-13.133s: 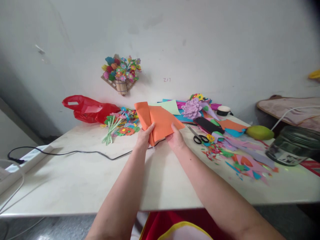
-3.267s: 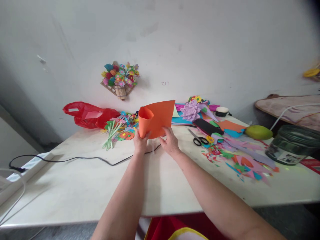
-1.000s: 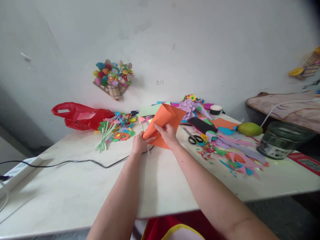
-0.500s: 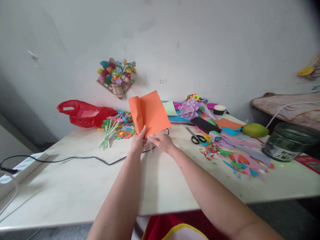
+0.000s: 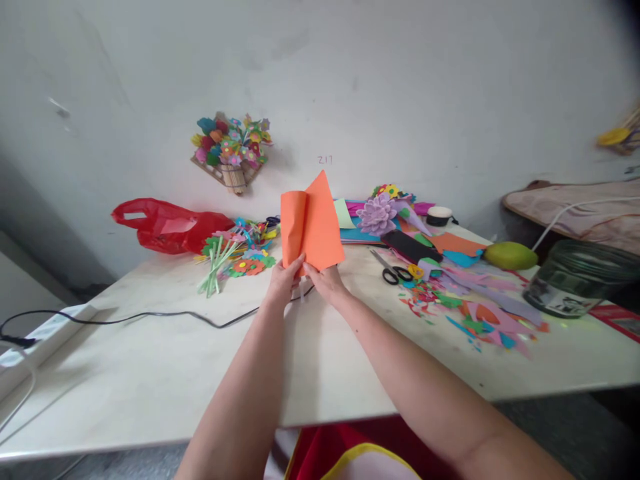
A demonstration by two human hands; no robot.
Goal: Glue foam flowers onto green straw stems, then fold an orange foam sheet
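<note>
An orange sheet of paper [image 5: 323, 233] stands upright above the middle of the table, its left part folded over or curled into a flap. My left hand [image 5: 286, 279] grips its lower left edge, thumb in front. On the lower right part, my right hand [image 5: 324, 280] pinches the sheet with the thumb in front and the other fingers behind it. Both hands are close together at the bottom of the paper. Something pale and thin shows just below the fingers, too small to make out.
Left lie a red plastic bag [image 5: 170, 227], pale green sticks [image 5: 216, 267] and paper flowers [image 5: 249, 267]. Scissors [image 5: 391, 270], a black phone [image 5: 411, 248], paper scraps [image 5: 490, 320], a green fruit [image 5: 511, 256] and a glass jar [image 5: 575, 280] are right. A black cable [image 5: 190, 315] crosses the table.
The orange paper has shifted right and turned, so its folded flap looks wider. My right hand has moved up to grip its lower edge; my left hand has moved slightly right with it.
</note>
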